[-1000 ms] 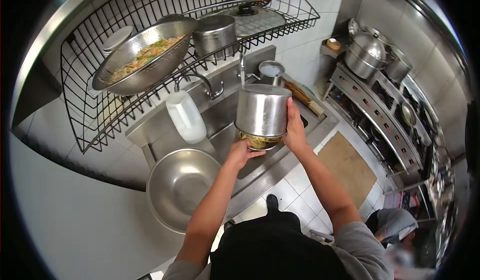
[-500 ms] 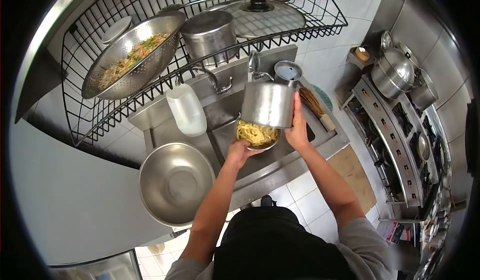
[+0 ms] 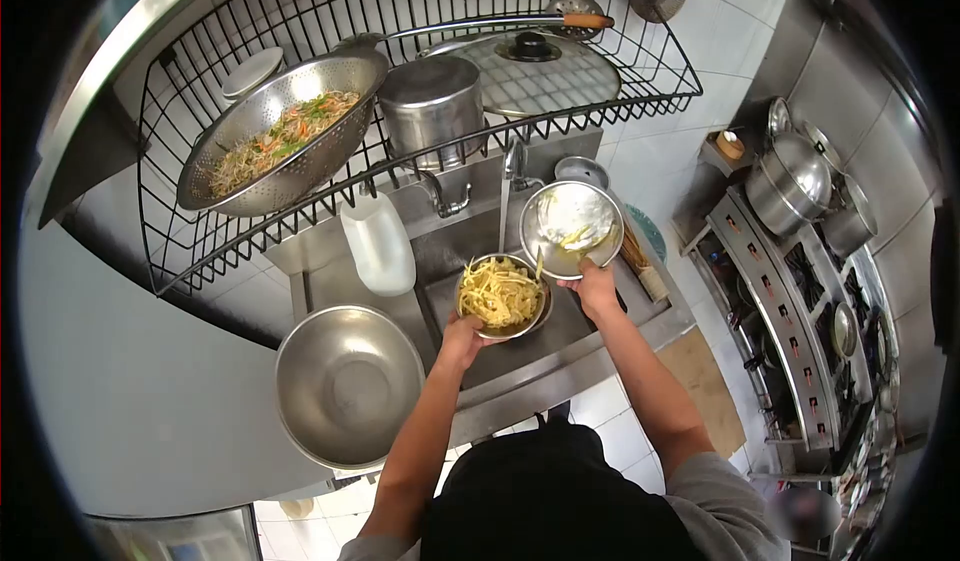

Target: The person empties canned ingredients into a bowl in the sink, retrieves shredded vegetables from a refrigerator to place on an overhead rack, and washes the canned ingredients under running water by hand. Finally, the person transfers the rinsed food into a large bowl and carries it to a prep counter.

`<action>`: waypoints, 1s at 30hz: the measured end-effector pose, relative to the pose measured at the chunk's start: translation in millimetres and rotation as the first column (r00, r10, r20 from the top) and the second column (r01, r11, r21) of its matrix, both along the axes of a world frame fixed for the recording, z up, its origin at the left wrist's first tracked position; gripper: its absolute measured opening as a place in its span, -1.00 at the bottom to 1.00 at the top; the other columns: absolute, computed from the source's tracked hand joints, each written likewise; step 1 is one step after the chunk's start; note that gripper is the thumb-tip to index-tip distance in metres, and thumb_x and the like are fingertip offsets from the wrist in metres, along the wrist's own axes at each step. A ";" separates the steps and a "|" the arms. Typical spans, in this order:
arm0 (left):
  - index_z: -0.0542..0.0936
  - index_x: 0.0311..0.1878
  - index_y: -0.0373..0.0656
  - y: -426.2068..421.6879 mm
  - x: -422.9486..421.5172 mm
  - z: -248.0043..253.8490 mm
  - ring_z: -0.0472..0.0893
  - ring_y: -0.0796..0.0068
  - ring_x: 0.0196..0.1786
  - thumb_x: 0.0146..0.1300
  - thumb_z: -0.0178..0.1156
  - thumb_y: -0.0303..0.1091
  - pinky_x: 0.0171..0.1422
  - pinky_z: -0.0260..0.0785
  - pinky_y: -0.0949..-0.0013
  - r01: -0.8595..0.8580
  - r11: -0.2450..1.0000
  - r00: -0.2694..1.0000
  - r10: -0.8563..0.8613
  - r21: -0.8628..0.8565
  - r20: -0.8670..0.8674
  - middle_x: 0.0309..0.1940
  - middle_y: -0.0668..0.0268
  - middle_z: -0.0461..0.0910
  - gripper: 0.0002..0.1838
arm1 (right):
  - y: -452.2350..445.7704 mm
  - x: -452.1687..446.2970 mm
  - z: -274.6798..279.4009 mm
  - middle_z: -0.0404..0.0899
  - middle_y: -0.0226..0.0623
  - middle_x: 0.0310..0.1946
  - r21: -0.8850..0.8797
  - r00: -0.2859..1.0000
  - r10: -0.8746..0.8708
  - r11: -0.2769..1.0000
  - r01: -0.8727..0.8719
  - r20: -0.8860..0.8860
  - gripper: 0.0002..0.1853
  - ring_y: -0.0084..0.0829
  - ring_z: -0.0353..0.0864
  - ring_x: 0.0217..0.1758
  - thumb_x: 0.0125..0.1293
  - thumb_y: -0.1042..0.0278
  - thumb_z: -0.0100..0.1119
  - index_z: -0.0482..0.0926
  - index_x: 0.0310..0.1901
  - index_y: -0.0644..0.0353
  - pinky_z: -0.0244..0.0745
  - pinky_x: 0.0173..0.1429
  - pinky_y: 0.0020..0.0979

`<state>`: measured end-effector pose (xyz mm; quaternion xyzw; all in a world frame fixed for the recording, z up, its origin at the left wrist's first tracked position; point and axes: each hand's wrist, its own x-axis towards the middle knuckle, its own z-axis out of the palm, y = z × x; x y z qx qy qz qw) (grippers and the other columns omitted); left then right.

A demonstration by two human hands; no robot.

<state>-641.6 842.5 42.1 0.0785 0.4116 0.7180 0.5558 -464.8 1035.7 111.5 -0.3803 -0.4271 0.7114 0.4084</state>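
Over the sink (image 3: 480, 366), my left hand (image 3: 462, 341) grips the near left rim of a metal bowl filled with yellow shredded food (image 3: 500, 294). My right hand (image 3: 594, 287) holds a metal pot (image 3: 570, 223) by its rim, tipped so that its inside faces up toward me. A few yellow shreds cling inside the pot, and some hang at its lower left rim beside the bowl. Behind the bowl, water runs from the faucet (image 3: 514, 161).
A large empty metal bowl (image 3: 350, 386) sits left of the sink, near a white plastic scoop (image 3: 378, 246). Above hangs a wire rack (image 3: 430, 169) with a colander of mixed vegetables (image 3: 285, 141), a pot (image 3: 432, 111) and a glass lid (image 3: 540, 69). A stove (image 3: 780, 311) stands at right.
The pot, upside down over the bowl before, has been lifted off to the right and turned with its opening up. The yellow shreds now show fully in the bowl.
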 end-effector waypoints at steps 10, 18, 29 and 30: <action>0.37 0.22 -0.39 -71.4 52.8 42.4 0.62 0.12 0.04 0.13 -0.05 -0.68 0.03 0.63 -0.04 -0.254 0.946 0.967 0.254 -0.202 -0.023 0.01 0.03 0.54 -0.49 | 79.7 -11.3 -82.7 0.56 -0.04 0.06 -0.406 0.916 0.388 0.856 -0.319 0.099 -0.66 -0.15 0.68 0.00 0.45 0.51 -0.11 0.37 0.20 0.43 0.74 -0.04 -0.14; 0.34 0.32 -0.40 -147.4 111.3 150.5 0.59 0.11 0.16 0.08 -0.11 -0.67 0.24 0.52 0.15 -0.603 0.769 0.797 0.587 -0.210 -0.141 0.13 0.04 0.54 -0.38 | 89.7 -77.8 -125.9 0.59 0.15 -0.02 -0.558 0.626 0.739 0.638 -0.531 0.249 -0.64 0.08 0.70 -0.10 0.33 0.60 -0.05 0.43 0.15 0.46 0.79 -0.18 -0.06; 0.36 0.32 -0.41 -201.0 123.8 232.5 0.60 0.20 0.14 0.18 -0.06 -0.41 0.25 0.49 0.24 -0.810 0.549 0.582 0.708 -0.207 -0.401 0.15 0.05 0.55 -0.41 | 109.4 -116.8 -145.3 0.64 0.09 -0.40 -0.575 0.082 0.846 0.426 -0.699 0.527 -0.77 -0.08 0.69 -0.47 0.29 0.53 0.06 0.54 -0.06 0.42 0.56 -0.55 -0.27; 0.36 0.32 -0.41 -201.5 121.1 239.3 0.60 0.21 0.13 0.19 -0.06 -0.40 0.22 0.50 0.24 -0.806 0.543 0.587 0.685 -0.235 -0.432 0.14 0.05 0.55 -0.41 | 107.5 -123.1 -152.6 0.60 0.08 -0.47 -0.557 0.241 0.834 0.518 -0.649 0.496 -0.84 -0.08 0.67 -0.46 0.28 0.49 0.10 0.55 -0.18 0.41 0.53 -0.56 -0.22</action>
